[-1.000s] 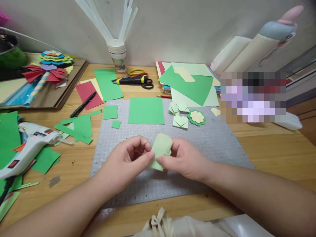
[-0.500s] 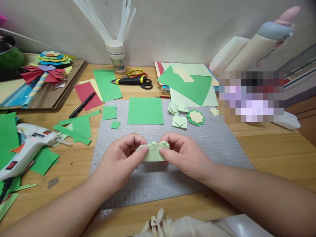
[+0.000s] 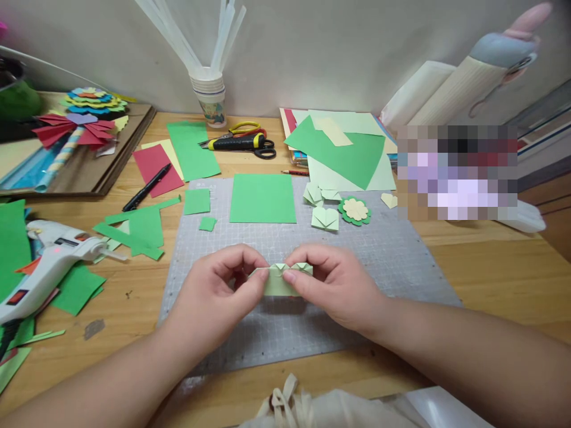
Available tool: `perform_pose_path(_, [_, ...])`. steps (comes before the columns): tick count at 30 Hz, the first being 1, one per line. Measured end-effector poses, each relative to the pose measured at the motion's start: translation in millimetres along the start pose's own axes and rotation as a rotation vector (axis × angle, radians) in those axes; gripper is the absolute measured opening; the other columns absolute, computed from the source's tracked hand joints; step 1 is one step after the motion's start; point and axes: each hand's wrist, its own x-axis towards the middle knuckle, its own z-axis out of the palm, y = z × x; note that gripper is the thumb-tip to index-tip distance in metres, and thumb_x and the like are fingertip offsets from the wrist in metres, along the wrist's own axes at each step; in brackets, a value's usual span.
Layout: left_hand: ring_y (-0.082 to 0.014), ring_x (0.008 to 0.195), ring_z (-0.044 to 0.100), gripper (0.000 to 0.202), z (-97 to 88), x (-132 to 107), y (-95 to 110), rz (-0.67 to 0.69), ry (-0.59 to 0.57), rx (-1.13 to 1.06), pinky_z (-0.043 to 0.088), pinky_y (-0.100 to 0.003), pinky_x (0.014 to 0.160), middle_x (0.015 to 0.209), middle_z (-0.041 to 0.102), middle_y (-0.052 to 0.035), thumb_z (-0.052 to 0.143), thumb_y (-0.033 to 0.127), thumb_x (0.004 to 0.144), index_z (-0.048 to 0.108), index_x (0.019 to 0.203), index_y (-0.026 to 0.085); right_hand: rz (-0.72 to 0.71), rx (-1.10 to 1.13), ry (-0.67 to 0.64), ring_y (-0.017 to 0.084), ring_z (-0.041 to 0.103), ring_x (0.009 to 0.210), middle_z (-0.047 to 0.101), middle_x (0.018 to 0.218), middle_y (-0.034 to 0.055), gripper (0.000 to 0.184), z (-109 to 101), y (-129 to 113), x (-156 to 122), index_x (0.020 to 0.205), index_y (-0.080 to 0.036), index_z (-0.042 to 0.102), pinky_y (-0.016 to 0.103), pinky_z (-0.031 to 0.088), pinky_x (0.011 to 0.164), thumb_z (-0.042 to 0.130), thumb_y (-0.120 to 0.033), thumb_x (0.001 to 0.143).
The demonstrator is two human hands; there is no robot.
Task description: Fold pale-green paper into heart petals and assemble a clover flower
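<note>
A pale green folded paper piece with small pointed folds along its top edge is held just above the grey cutting mat. My left hand pinches its left end between thumb and fingers. On its right part, my right hand presses with the thumb in front and the fingers behind. Beyond my hands lie a green paper square, pale green folded hearts and a green flower with a cream centre. The fingertips behind the folded paper are hidden.
On the left lie a white glue gun and green paper scraps. A black pen rests across red paper. Behind stand paper cups with clear sticks, beside a yellow-black cutter and scissors.
The folded paper has shifted slightly right and down in my hands. My left thumb and fingers have moved a little along its left end; both hands still grip it.
</note>
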Motion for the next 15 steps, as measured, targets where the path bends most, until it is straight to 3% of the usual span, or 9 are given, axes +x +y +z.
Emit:
perform_pose_path(3, [-0.0136,0.061,0.052,0.011,-0.4,-1.9,-2.7,0.056,0.030,0.069,0.040,-0.025,0.053,0.064,0.058,0.0019,0.057,0.024,0.079,0.060,0.070,0.020,-0.022,-0.026,0.002,0.011,0.050,0.059,0.060,0.067,-0.0001,0.011,1.2,1.0,-0.6,0.078,-0.017,0.066,0.023,0.040,0.052,0.061,-0.027,0.081])
perform_pose_path(6, [-0.0144,0.063,0.055,0.010,-0.6,-5.6,-4.4,0.226,0.073,0.160,0.042,-0.027,0.057,0.066,0.060,0.0016,0.056,0.017,0.080,0.059,0.071,0.021,-0.127,-0.102,0.009,0.013,0.057,0.063,0.066,0.070,0.0023,0.012,1.4,0.0,-1.5,0.079,-0.017,0.069,0.025,0.045,0.056,0.060,-0.023,0.082])
perform_pose_path(12, [-0.0142,0.075,0.061,0.026,-7.3,-13.9,2.9,0.725,0.086,0.271,0.049,-0.028,0.067,0.079,0.063,0.0003,0.059,-0.001,0.074,0.058,0.089,0.021,-0.761,-0.412,0.035,0.013,0.064,0.074,0.071,0.080,0.0062,0.015,-8.4,-8.6,-5.5,0.092,-0.016,0.069,0.027,0.052,0.068,0.058,-0.011,0.085])
perform_pose_path(15, [-0.0137,0.073,0.060,0.030,-14.1,-15.2,12.7,0.866,0.025,0.372,0.051,-0.028,0.065,0.080,0.063,-0.0012,0.059,-0.004,0.070,0.057,0.089,0.019,-0.954,-0.603,0.021,0.015,0.064,0.077,0.072,0.082,0.0083,0.015,-17.0,-13.4,-9.2,0.095,-0.013,0.069,0.031,0.052,0.071,0.056,-0.014,0.087])
